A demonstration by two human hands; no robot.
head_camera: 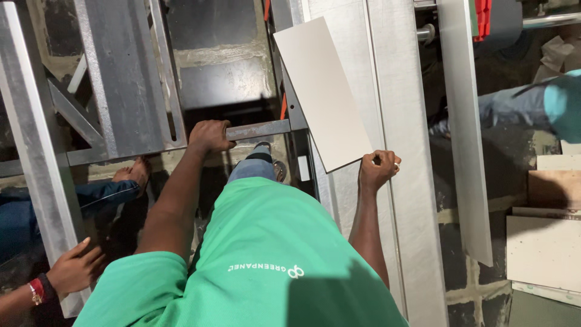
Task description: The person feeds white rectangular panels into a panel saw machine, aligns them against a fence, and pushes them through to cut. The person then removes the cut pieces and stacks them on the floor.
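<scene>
Head view, looking down my own front. Nearest the lens is my green shirt (266,254), filling the lower middle. Both forearms run up out of it.

Left hand (209,136): clenched, knuckles up, fingers wrapped over a grey steel bar (260,129) that runs crosswise. Grip is full; the bar passes out from under the hand to its right. Just below and right of that hand, my knee in blue denim (251,169) shows.

Right hand (378,171): closed on the near corner of a pale rectangular tile (321,91). Whether the thumb lies over or under the corner I cannot tell. From this grip the tile slants up and to the left, its far end well beyond both hands. It lies over a long metal rail (411,181) that runs alongside and beyond my right hand.

Left of my left arm: another person's hand (75,266) with a red wristband rests at a light metal beam (36,175), and a bare foot (136,172) with a blue trouser leg sits just beyond it.

Beyond the left hand: a dark steel frame (127,79) over a dark opening.

Right of the right hand, well apart: a white strip (466,133) running away from me, stacked pale slabs (541,248), and farther off a teal sleeve (560,106).
</scene>
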